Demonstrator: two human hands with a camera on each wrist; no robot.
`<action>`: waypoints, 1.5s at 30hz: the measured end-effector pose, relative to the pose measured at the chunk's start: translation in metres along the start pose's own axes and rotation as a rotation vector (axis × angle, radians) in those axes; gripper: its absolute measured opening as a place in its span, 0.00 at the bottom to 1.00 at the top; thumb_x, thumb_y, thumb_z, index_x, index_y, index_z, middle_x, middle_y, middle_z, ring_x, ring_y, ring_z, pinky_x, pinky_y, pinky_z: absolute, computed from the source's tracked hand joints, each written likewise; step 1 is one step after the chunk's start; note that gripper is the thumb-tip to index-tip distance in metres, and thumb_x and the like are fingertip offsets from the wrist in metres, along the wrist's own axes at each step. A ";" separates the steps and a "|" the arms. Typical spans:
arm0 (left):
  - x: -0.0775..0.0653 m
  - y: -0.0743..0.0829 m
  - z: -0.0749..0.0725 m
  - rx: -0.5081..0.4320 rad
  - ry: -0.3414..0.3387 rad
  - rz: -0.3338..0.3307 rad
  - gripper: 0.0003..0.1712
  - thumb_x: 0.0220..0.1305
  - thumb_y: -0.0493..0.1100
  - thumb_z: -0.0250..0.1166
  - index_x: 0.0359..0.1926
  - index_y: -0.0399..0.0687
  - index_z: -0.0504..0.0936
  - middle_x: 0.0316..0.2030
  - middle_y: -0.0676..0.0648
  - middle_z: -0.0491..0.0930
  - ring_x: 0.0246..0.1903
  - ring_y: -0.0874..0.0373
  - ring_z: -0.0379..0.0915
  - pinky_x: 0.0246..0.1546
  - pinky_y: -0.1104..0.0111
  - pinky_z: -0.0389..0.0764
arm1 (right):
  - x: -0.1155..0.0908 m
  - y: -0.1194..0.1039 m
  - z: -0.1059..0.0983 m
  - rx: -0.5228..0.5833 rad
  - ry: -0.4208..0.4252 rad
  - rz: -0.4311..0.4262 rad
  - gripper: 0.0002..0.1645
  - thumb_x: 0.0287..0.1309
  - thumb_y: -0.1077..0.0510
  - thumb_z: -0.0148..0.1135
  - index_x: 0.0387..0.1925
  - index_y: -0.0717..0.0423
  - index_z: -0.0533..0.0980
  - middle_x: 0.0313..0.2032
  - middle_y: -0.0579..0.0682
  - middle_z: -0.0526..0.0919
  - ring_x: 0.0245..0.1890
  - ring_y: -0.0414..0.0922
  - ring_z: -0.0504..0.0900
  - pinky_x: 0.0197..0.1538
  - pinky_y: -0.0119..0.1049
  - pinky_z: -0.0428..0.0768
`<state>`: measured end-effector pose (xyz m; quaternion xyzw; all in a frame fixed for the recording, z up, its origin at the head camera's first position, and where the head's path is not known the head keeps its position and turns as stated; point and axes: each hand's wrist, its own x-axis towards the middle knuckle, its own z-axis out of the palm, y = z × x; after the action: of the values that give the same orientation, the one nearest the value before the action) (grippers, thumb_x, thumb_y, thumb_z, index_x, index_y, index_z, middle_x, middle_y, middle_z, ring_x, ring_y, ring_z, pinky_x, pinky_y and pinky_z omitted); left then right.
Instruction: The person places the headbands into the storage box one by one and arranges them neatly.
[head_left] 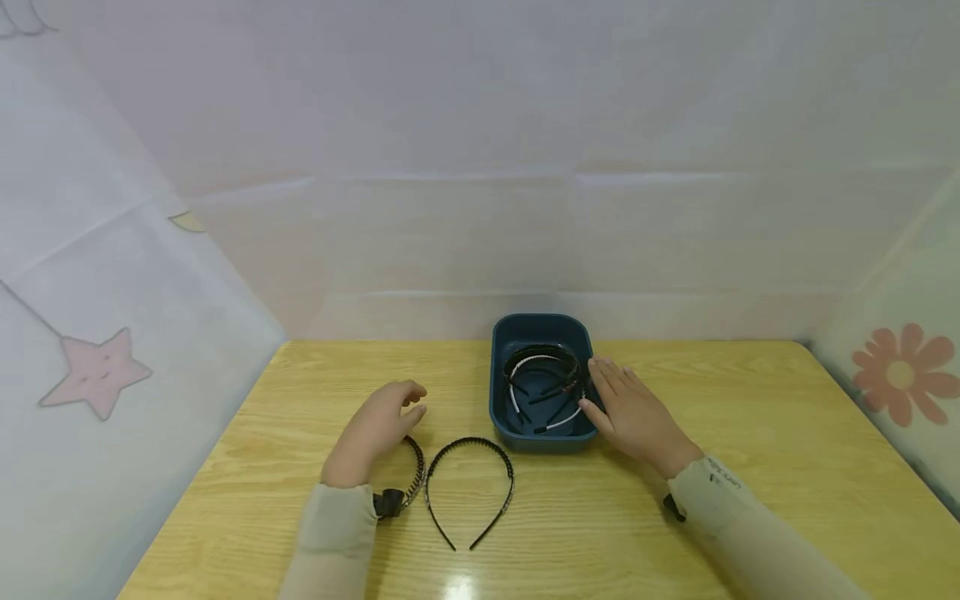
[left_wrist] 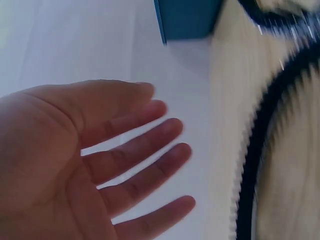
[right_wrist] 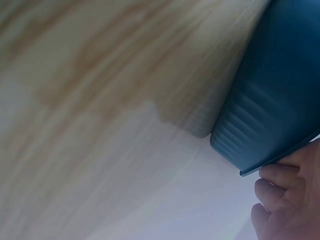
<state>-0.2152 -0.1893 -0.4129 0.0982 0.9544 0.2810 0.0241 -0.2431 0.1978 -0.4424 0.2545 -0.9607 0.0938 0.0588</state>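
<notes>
My left hand (head_left: pixel 377 425) hovers over the table with nothing in its grasp, fingers slightly bent and spread, as the left wrist view also shows. Partly hidden beneath its wrist lies a black toothed headband (head_left: pixel 417 471). Beside that one, a second black headband (head_left: pixel 470 440) lies flat, its ends toward me. A dark blue bin (head_left: pixel 545 445) stands farther back, holding several headbands (head_left: pixel 542 354), black and white. On the bin's right rim rests my right hand (head_left: pixel 637 414), fingers fairly straight and thumb over the edge; the right wrist view shows its fingertips touching the rim.
The wooden table (head_left: pixel 720 517) runs back to a pale cloth wall (head_left: pixel 480 242). Cloth sides with a printed star (head_left: pixel 97 371) and a printed flower (head_left: pixel 900 375) flank it left and right.
</notes>
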 end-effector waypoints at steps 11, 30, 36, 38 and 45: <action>-0.008 -0.045 -0.007 -0.002 -0.055 -0.100 0.16 0.75 0.42 0.60 0.55 0.36 0.82 0.49 0.39 0.83 0.52 0.40 0.78 0.54 0.45 0.78 | 0.000 0.002 -0.001 -0.006 -0.003 0.005 0.44 0.78 0.39 0.45 0.77 0.67 0.53 0.77 0.64 0.55 0.77 0.61 0.53 0.78 0.55 0.48; -0.019 -0.052 -0.017 -0.088 -0.108 -0.184 0.10 0.60 0.32 0.72 0.43 0.36 0.84 0.39 0.44 0.83 0.42 0.49 0.79 0.47 0.51 0.80 | 0.000 0.002 0.000 0.009 0.001 0.003 0.44 0.78 0.39 0.44 0.78 0.67 0.52 0.77 0.64 0.55 0.77 0.60 0.53 0.78 0.56 0.49; -0.020 -0.056 -0.016 -0.070 -0.098 -0.192 0.08 0.61 0.27 0.68 0.41 0.38 0.84 0.38 0.44 0.82 0.41 0.49 0.78 0.46 0.52 0.80 | 0.001 0.001 0.001 0.019 0.001 0.002 0.43 0.78 0.40 0.45 0.77 0.67 0.53 0.77 0.64 0.55 0.77 0.60 0.53 0.79 0.55 0.48; -0.019 -0.057 -0.016 -0.065 -0.098 -0.191 0.08 0.62 0.27 0.67 0.41 0.38 0.84 0.38 0.44 0.82 0.41 0.49 0.77 0.45 0.52 0.80 | 0.001 0.001 0.000 0.018 0.000 0.002 0.43 0.79 0.40 0.45 0.78 0.67 0.52 0.77 0.64 0.55 0.77 0.60 0.53 0.79 0.55 0.48; -0.017 -0.059 -0.015 -0.023 -0.090 -0.174 0.08 0.62 0.28 0.67 0.41 0.39 0.84 0.38 0.45 0.82 0.42 0.49 0.78 0.47 0.51 0.79 | 0.000 0.002 -0.001 0.021 -0.004 0.002 0.44 0.78 0.40 0.45 0.77 0.67 0.53 0.77 0.64 0.54 0.77 0.61 0.53 0.79 0.55 0.48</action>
<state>-0.2104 -0.2490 -0.4320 0.0272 0.9539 0.2842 0.0925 -0.2440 0.1993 -0.4418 0.2544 -0.9600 0.1035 0.0540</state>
